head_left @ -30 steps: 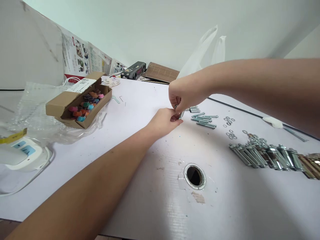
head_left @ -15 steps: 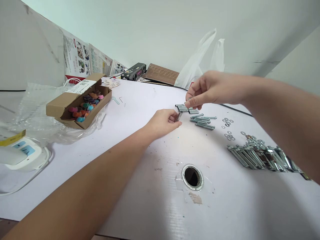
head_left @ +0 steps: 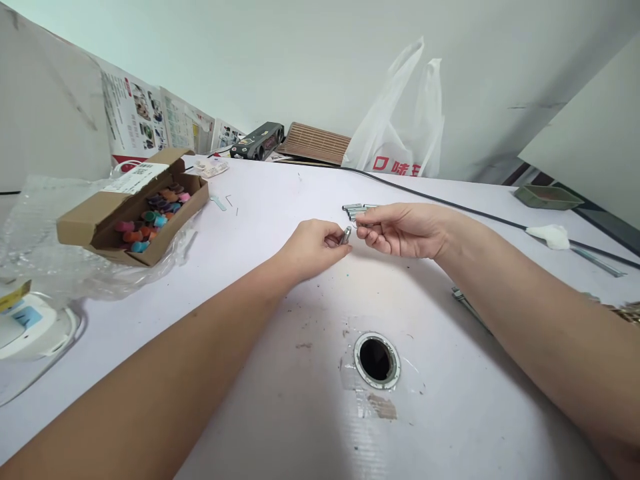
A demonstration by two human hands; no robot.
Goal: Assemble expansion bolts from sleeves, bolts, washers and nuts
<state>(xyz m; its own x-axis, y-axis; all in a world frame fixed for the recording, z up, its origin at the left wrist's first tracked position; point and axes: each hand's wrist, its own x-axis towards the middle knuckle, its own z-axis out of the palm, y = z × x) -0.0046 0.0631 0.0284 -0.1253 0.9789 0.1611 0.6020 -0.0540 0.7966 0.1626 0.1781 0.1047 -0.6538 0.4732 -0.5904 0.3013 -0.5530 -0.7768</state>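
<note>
1. L hand (head_left: 315, 243) lay low over the counter (head_left: 280, 413) at mid-frame. Thumb & fingertips were pinched shut on a short metal sleeve (head_left: 345, 235), other fingers curled in.
2. R hand (head_left: 405, 230) sat just right of it, thumb & forefinger closed on a small metal part (head_left: 358, 225), too small to tell what it was. The part's tip was right by the sleeve's end; touching or not, couldn't tell.
3. Just behind both hands a small pile of sleeves (head_left: 354, 209) lay flat on the counter, near the R fingertips.
4. Open room: bare counter from the hands to the near edge, broken only by a round metal-rimmed hole (head_left: 376, 360) w/ scuffs around it, betw. the two forearms.
5. Left side: a cardboard box (head_left: 90, 223) of coloured bits, flap open, sat on clear plastic wrap (head_left: 45, 273). It was well apart from the L hand, w/ a wide bare strip between.
6. Far edge, vs. the wall: leaflets (head_left: 135, 123), a black device (head_left: 257, 141), a brown grille (head_left: 315, 142) & a white plastic bag (head_left: 400, 120).
7. A black cable (head_left: 450, 203) ran from the bag area toward the right edge, behind the R forearm. Beyond it sat a green tray (head_left: 547, 197) & a white wad (head_left: 547, 233).
8. At the right edge were bolts (head_left: 625, 311), mostly hidden by the R forearm.
</note>
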